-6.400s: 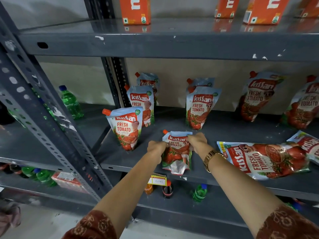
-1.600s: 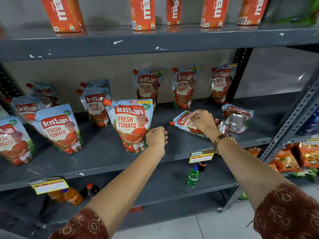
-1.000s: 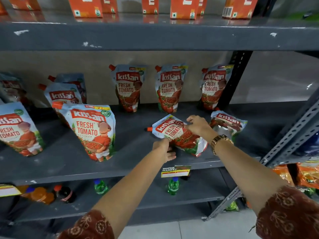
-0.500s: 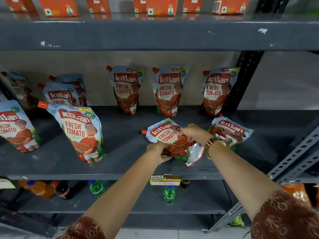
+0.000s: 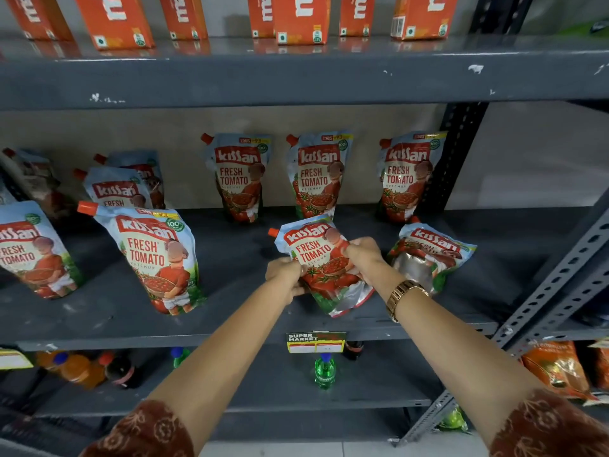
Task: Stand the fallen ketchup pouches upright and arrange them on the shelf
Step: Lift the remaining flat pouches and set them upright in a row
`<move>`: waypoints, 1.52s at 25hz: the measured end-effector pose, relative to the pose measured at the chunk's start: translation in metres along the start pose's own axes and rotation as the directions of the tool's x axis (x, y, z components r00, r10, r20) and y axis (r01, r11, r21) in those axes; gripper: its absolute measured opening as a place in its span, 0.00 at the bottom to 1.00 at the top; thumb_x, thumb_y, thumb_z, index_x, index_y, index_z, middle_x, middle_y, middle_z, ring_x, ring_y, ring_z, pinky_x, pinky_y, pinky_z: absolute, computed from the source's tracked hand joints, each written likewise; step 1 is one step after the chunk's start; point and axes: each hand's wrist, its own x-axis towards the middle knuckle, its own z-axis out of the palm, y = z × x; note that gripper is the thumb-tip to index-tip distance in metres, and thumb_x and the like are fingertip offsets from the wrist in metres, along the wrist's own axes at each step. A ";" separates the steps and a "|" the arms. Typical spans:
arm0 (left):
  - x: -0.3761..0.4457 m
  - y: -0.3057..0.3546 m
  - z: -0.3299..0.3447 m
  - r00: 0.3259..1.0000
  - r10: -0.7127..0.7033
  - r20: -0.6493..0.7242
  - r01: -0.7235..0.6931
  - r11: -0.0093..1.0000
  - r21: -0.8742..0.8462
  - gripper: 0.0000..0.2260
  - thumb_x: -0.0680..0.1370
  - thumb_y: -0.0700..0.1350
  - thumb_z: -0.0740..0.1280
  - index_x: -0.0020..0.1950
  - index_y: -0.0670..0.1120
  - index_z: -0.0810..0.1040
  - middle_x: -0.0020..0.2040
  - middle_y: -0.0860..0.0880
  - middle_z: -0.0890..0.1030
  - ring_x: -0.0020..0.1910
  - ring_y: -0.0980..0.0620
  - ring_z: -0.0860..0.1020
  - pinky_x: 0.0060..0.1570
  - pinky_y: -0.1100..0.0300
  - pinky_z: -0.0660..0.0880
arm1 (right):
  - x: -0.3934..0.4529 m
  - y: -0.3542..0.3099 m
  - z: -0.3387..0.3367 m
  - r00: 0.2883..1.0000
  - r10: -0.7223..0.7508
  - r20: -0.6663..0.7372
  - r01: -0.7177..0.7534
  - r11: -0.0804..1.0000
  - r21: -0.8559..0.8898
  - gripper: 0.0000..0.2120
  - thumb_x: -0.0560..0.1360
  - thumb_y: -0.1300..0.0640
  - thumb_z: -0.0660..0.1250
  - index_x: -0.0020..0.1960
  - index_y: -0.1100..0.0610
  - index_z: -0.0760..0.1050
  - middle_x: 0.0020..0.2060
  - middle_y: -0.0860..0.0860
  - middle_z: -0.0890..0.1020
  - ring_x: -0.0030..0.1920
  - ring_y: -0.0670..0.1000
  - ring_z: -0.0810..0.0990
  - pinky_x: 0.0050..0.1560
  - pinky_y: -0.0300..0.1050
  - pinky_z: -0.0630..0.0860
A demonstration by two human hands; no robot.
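on the grey middle shelf (image 5: pixel 230 324), far left, one ketchup pouch (image 5: pixel 31 249) stands cut by the frame edge, with two more pouches (image 5: pixel 122 183) upright behind it. next right, a large front pouch (image 5: pixel 158 255) stands upright, leaning slightly. three back-row pouches (image 5: pixel 242 176) stand against the rear panel. centre front: your left hand (image 5: pixel 285 277) pinches the left edge of the held pouch (image 5: pixel 324 262), fingers closed on it; your right hand (image 5: pixel 362 255) clamps its right side, thumb across the front. that pouch is tilted, spout up-left, base at the shelf near the front lip; whether it touches the shelf you cannot tell. just right of it, a slumped pouch (image 5: pixel 431 255) lies fallen, silver base showing. a gold watch (image 5: pixel 403 295) sits on your right wrist. orange cartons (image 5: pixel 296 18) line the shelf above.
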 end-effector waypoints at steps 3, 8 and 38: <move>0.005 0.007 -0.008 0.989 0.138 -0.052 -0.133 0.987 0.095 0.10 0.73 0.33 0.64 0.49 0.46 0.76 0.53 0.43 0.80 0.52 0.45 0.78 0.45 0.50 0.77 | -0.010 0.001 0.010 0.990 -0.136 -0.047 0.141 0.983 0.114 0.06 0.75 0.63 0.61 0.44 0.61 0.78 0.45 0.60 0.83 0.41 0.55 0.81 0.42 0.49 0.81; 0.015 0.032 -0.031 0.887 0.459 -0.052 -0.437 0.870 0.228 0.09 0.73 0.33 0.65 0.47 0.46 0.78 0.50 0.45 0.81 0.48 0.49 0.78 0.50 0.50 0.79 | -0.026 -0.003 0.031 0.969 -0.227 -0.100 0.248 0.882 0.401 0.06 0.75 0.66 0.62 0.43 0.57 0.74 0.47 0.59 0.82 0.43 0.53 0.81 0.45 0.52 0.80; -0.041 -0.022 0.069 0.535 0.828 0.167 -0.825 0.470 0.316 0.13 0.77 0.38 0.60 0.60 0.42 0.75 0.55 0.44 0.80 0.50 0.54 0.76 0.42 0.79 0.70 | -0.009 0.013 -0.093 0.822 -0.306 -0.481 0.397 0.912 0.097 0.10 0.72 0.69 0.61 0.49 0.62 0.77 0.39 0.51 0.77 0.39 0.47 0.75 0.41 0.28 0.69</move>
